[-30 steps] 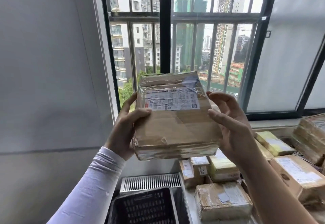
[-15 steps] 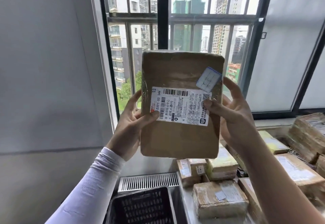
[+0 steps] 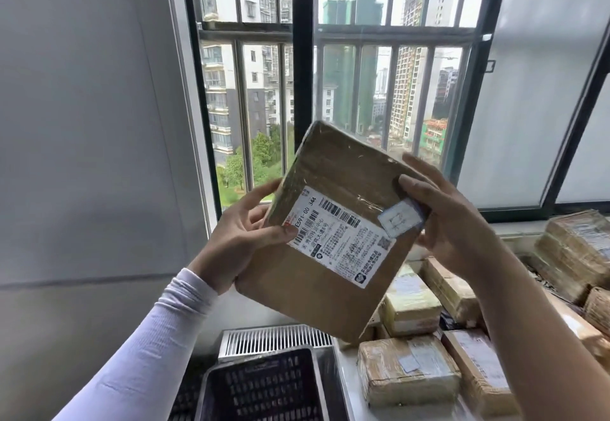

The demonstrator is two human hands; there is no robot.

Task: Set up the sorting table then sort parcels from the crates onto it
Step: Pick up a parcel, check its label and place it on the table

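Above black crate (image 3: 264, 387), both hands pinch labelled cardboard parcel (image 3: 333, 232): left hand (image 3: 241, 239), right hand (image 3: 452, 219). Several parcels already on table (image 3: 343, 374); sorting prob. midway.

Grey wall (image 3: 82, 123) at left, plain. Dark-framed window (image 3: 302, 90) with vertical bars (image 3: 242, 117); daylight, high-rise blocks (image 3: 231, 57) and trees (image 3: 260, 156) outside. Frosted panes (image 3: 528, 90) at right. White slatted grille (image 3: 274, 338) below, possibly a radiator.
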